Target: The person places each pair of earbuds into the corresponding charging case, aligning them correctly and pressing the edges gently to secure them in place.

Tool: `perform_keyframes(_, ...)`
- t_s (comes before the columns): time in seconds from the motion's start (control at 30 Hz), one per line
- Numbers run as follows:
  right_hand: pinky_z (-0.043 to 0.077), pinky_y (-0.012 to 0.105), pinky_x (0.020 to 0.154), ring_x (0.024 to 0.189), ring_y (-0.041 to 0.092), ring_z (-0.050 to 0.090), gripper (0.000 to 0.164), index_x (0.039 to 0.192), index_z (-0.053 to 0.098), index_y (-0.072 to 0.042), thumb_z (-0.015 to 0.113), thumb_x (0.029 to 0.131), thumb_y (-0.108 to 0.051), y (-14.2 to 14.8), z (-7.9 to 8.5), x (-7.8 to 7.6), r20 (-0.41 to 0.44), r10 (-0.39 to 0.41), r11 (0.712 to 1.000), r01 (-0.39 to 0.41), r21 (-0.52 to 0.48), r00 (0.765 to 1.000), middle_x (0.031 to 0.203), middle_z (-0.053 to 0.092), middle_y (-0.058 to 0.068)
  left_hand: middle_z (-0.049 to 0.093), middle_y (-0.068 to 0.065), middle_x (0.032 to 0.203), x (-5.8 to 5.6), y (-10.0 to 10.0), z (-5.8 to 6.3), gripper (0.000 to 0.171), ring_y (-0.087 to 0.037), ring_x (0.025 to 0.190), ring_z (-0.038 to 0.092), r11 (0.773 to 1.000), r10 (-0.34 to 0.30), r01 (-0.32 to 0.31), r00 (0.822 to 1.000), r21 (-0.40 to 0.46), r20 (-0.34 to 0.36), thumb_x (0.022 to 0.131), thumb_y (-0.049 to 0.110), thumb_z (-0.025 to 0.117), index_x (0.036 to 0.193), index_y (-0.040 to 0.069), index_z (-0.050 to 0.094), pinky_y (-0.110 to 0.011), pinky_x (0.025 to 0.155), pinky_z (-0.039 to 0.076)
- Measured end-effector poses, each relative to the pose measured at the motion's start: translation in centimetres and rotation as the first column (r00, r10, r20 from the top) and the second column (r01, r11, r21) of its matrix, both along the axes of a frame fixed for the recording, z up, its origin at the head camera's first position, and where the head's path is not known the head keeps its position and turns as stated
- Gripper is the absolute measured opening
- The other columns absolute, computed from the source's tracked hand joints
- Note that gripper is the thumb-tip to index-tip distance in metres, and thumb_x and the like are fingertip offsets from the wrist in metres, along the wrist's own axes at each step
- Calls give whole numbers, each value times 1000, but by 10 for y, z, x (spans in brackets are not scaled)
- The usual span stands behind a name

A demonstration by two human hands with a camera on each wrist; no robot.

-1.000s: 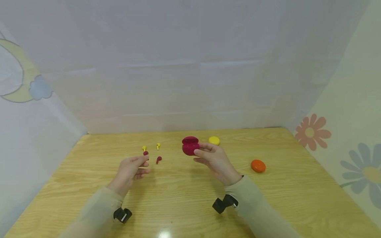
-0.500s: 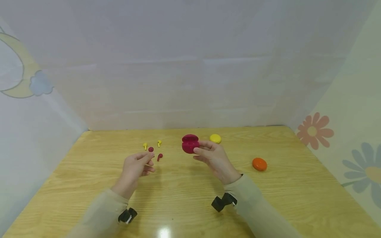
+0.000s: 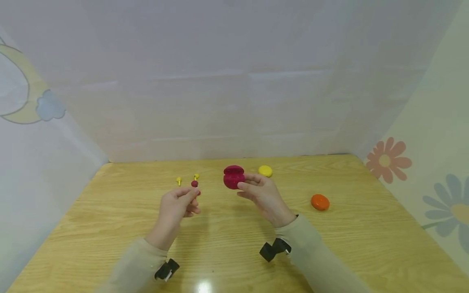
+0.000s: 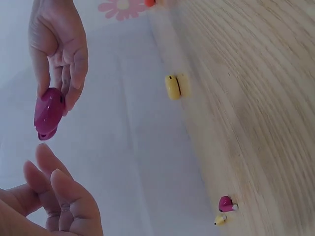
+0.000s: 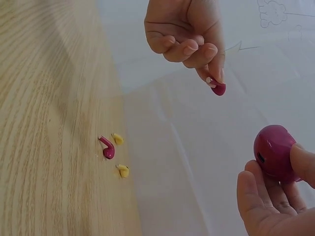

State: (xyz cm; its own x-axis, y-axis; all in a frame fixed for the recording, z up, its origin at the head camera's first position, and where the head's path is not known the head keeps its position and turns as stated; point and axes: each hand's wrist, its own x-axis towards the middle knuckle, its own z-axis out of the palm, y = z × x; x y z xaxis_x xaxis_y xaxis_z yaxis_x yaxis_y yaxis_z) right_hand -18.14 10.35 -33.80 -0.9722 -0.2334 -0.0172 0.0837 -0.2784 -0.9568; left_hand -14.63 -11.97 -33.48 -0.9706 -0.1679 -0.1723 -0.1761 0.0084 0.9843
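Observation:
Between thumb and fingertip my left hand (image 3: 175,207) pinches a dark pink earbud (image 5: 218,89), held up above the table. My right hand (image 3: 264,199) grips a dark pink earbud case (image 3: 233,180) by its right side, lid raised. The two hands are apart, the earbud to the left of the case. A second dark pink earbud (image 5: 108,149) lies on the table, mostly hidden behind my left hand in the head view. Near it lie two yellow earbuds, one at the left (image 3: 178,180) and the other (image 3: 196,176) behind the held earbud.
A closed yellow case (image 3: 265,171) lies toward the back of the wooden table (image 3: 227,248), behind my right hand. An orange case (image 3: 320,202) lies farther right. White fabric walls (image 3: 234,101) stand behind and beside the table.
My left hand has moved to the right with the pinched earbud, nearer the case, and now covers most of the loose pink one. The right hand and case have stayed nearly still.

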Motion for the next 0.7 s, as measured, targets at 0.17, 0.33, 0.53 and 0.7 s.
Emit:
perform_keyframes(0.17,55,30,81,89,13,65,26,118,52,11,57,93,7,-1,-1,0,-4,-1,1000,1,4,1000,98,68,3,60,1,61,3,6,0,25,-10,52,62,1000,9,-9,1000,-4,-18,95,17,65,106,-6,66,-22,53,48)
perform_keyframes(0.33,54,29,82,89,13,64,25,117,53,11,57,92,7,-1,-1,1,-17,2,1000,-2,-2,1000,98,67,2,60,1,60,4,11,1,26,-11,51,61,1000,3,-3,999,4,-50,95,16,65,107,-7,66,-22,53,48)
perform_keyframes(0.53,54,28,81,88,13,64,24,116,54,10,58,92,7,-1,-1,1,-23,14,1000,-14,-8,1000,98,67,2,60,0,58,4,19,6,26,-10,50,61,1000,11,-10,997,21,-72,94,16,67,106,-7,66,-22,52,47)
perform_keyframes(0.7,54,29,81,88,13,64,25,116,53,10,58,92,7,-2,-1,2,-19,10,1000,-10,1,1000,98,67,2,58,0,57,4,25,9,25,-11,49,60,1000,12,-9,996,26,-91,92,17,69,105,-6,67,-22,52,46)
